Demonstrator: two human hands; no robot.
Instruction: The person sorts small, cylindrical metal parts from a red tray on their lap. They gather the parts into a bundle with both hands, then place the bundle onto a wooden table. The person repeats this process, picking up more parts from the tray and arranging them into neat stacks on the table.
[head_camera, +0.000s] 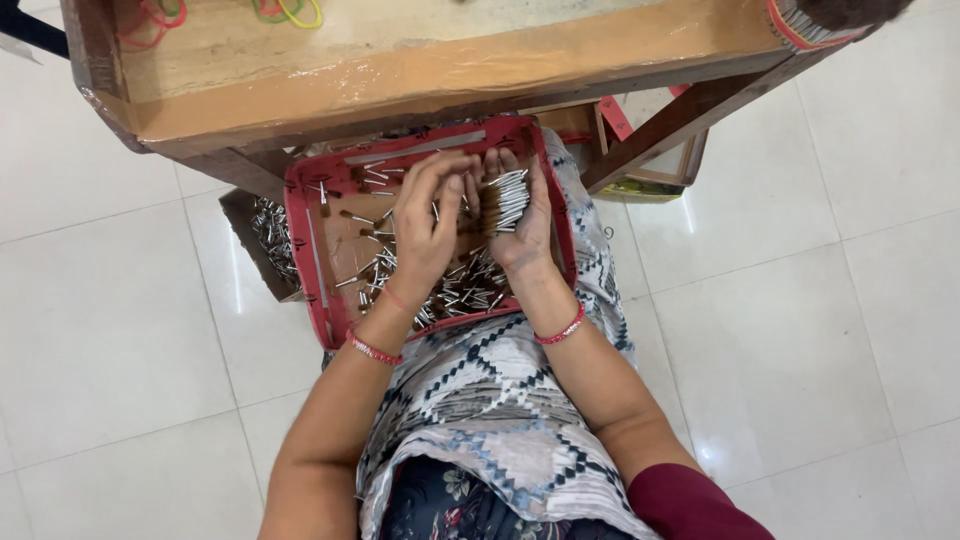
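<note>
Silver metal pins, a bundle, gripped in right hand; left hand cupped against it above red-rimmed cardboard tray. Advised: align tips flush, steady squeeze, loose pins at six o'clock.

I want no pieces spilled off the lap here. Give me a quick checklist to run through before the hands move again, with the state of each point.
1. Bundle of small silver-tipped sticks held in the right hand: ok, fingers curl around it.
2. Left hand supports the bundle: ok, it presses against it from the side.
3. Both hands are over the red-edged tray: ok.
4. Tray sits level on the lap: cannot tell, its underside is hidden.
5. Loose sticks stay inside the tray: ok, they lie on its floor.
6. Stick ends aligned in the bundle: cannot tell, too small.
</note>
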